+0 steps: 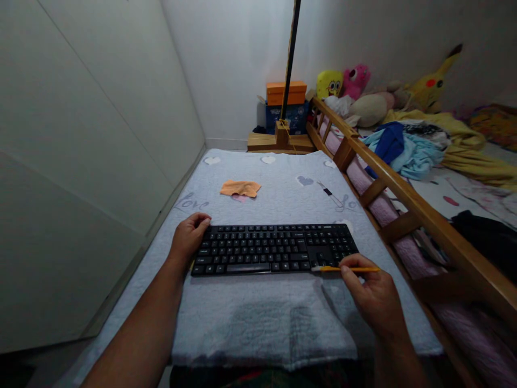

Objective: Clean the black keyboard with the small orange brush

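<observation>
A black keyboard [250, 250] lies flat on the cloth-covered table in front of me. My left hand [189, 233] grips its upper left corner, thumb on top and fingers curled at the edge. A thin paintbrush [331, 269] with a yellow-orange handle is pinched in my right hand [369, 288]. The pale bristle tip points left and rests at the keyboard's lower edge, by the keys right of centre. Behind the keyboard lies a crumpled orange cloth [241, 188].
A slim tool with a black band [327, 192] lies at the table's back right. A wooden bed rail [388, 180] runs along the right side, with clothes and plush toys beyond. White panels [81, 161] stand on the left. Boxes [286, 93] and a dark pole [291, 59] are behind.
</observation>
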Tool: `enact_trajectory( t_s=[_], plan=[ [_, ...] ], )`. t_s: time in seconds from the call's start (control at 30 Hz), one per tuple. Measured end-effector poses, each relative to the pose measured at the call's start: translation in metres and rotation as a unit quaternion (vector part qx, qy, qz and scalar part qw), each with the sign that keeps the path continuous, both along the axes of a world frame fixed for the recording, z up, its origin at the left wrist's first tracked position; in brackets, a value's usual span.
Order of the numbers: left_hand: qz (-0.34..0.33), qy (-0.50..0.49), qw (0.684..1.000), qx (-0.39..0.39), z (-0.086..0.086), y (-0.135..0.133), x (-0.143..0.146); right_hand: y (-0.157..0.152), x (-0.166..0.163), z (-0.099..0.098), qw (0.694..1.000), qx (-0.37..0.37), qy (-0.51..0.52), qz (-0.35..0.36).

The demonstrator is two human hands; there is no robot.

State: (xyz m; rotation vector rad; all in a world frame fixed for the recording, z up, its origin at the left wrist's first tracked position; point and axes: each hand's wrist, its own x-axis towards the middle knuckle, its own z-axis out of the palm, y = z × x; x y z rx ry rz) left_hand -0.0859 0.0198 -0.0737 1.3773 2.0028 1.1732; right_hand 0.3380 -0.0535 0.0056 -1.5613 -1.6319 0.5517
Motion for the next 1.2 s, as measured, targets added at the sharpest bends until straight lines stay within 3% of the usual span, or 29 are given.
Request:
enact_trajectory(
  t_s=[0.13, 0.3, 0.5, 0.83, 1.0, 1.2],
  plan=[
    [0.001, -0.006, 1.000, 0.003, 0.0008, -0.0011, 0.0012, 0.0009, -0.0010, -0.0015, 1.000, 0.004, 0.007, -0.007],
    [0.000, -0.012, 1.000, 0.000, 0.0051, -0.0019, 0.0037, -0.0012, 0.0022, -0.0010, 0.999, -0.042, 0.015, 0.017],
    [0.000, -0.009, 1.000, 0.000, 0.0063, -0.0012, 0.0038, 0.0005, 0.0013, -0.0001, 0.999, -0.009, 0.030, -0.020],
    [0.001, -0.008, 1.000, 0.002, 0.0050, -0.0019, 0.0035, 0.0004, 0.0052, 0.0050, 1.000, -0.011, 0.019, -0.006],
    [0.005, -0.005, 1.000, 0.004, 0.0047, -0.0015, 0.0025, -0.0002, 0.0058, 0.0078, 0.999, -0.036, 0.011, 0.034],
    [0.002, -0.006, 1.000, 0.001, 0.0048, -0.0011, 0.0022, 0.0003, 0.0066, 0.0065, 0.999, -0.012, 0.025, 0.018]
  ],
)
